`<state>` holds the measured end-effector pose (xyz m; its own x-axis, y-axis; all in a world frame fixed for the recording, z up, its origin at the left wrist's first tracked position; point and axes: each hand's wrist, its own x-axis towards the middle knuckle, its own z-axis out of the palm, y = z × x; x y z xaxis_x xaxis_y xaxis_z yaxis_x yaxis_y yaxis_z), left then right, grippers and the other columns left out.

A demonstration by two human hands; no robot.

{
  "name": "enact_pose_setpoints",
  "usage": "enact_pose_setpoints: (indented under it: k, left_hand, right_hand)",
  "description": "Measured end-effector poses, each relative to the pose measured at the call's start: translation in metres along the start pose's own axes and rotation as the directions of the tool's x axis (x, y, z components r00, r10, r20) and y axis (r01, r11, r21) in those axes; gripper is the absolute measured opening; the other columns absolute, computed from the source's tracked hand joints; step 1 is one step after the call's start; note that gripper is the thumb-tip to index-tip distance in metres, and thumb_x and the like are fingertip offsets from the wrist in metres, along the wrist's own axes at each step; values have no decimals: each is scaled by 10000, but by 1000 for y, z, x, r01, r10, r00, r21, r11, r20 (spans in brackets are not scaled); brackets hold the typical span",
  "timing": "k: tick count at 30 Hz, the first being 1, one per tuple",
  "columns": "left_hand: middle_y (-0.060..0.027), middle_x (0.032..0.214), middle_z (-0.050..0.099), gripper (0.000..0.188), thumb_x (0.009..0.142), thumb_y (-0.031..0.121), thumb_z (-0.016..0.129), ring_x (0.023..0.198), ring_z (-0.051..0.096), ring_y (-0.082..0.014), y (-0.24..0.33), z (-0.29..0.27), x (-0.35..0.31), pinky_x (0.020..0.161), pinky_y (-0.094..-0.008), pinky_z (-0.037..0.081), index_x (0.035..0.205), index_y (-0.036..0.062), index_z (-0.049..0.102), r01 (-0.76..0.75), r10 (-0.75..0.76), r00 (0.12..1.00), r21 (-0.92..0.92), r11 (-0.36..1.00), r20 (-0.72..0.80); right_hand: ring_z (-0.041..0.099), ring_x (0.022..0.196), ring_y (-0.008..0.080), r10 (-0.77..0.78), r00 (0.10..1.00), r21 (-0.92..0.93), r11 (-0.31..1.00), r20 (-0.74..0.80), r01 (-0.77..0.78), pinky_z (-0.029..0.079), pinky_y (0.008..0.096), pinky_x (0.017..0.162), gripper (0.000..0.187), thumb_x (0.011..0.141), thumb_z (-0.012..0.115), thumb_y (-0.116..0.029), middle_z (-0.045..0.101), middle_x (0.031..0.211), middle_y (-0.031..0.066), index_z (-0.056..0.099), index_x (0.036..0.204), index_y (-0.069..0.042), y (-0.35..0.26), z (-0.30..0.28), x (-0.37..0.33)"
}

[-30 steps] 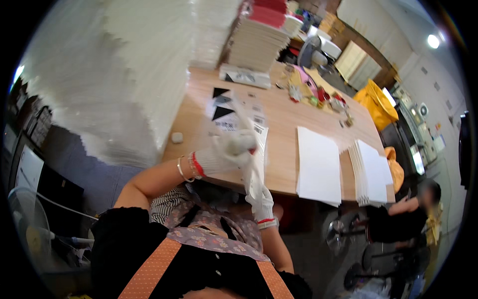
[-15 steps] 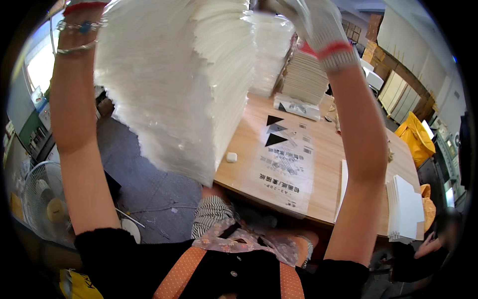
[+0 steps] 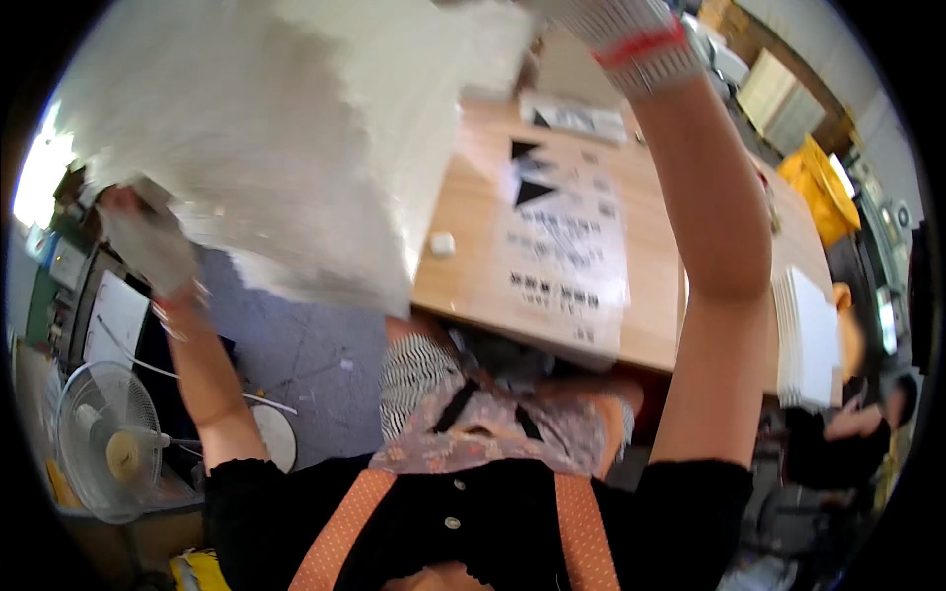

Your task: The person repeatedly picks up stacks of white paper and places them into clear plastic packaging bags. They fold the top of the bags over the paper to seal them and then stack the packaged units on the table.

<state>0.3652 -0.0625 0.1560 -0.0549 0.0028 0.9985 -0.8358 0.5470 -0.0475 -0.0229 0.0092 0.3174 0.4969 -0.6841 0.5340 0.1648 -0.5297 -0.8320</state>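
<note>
A big, thick stack of clear plastic bags (image 3: 286, 148) fills the upper left, its ragged edges hanging past the table's left side. My left hand (image 3: 153, 241), in a whitish knit glove, is at the stack's lower left edge; motion blurs its fingers. My right hand (image 3: 616, 25), gloved with a red cuff band, reaches to the upper edge of the picture beside the stack's right end. Its fingers are smeared and partly cut off, so its grip is hidden. A flat printed clear bag (image 3: 567, 246) lies on the wooden table (image 3: 650, 286), with a small white case (image 3: 442, 243) to its left.
Another printed packet (image 3: 572, 118) lies farther back on the table. White sheets or boards (image 3: 810, 335) stand stacked at its right end. A yellow bag (image 3: 820, 192) is beyond. A fan (image 3: 108, 443) stands at lower left. A person (image 3: 847, 433) sits at the right.
My left hand has come down from the top left to the stack's lower left edge. The stack has tilted and shifted left. The view has shifted, with the table higher in it.
</note>
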Motion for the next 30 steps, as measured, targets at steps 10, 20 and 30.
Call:
enact_pose_setpoints:
  k: [10, 20, 30]
  left_hand:
    - [-178, 1275, 518, 434, 826, 321, 558, 1185, 461, -390, 327, 120, -287, 979, -508, 364, 1193, 89, 566, 233, 429, 482, -584, 778, 764]
    - [-151, 1288, 455, 502, 822, 368, 549, 1215, 381, -353, 356, 237, -324, 1023, -520, 270, 1225, 70, 513, 280, 344, 361, -452, 847, 867]
    - [-103, 860, 586, 99, 752, 135, 631, 888, 510, -278, 384, 127, -298, 853, -399, 386, 709, 54, 594, 664, 303, 320, -441, 604, 897]
  right_hand:
    - [446, 531, 111, 410, 229, 313, 878, -883, -363, 558, 370, 661, 513, 970, 436, -383, 394, 587, -9, 524, 1221, 56, 177, 23, -346]
    - [502, 571, 125, 574, -467, 666, 744, -673, -45, 551, 376, 617, 271, 935, 538, -281, 497, 703, -17, 619, 1099, -81, 200, 179, -524]
    - [582, 614, 107, 733, -174, 711, 526, -657, -466, 500, 234, 560, 322, 966, 502, -259, 566, 799, 2, 581, 1201, -53, 221, 124, -460]
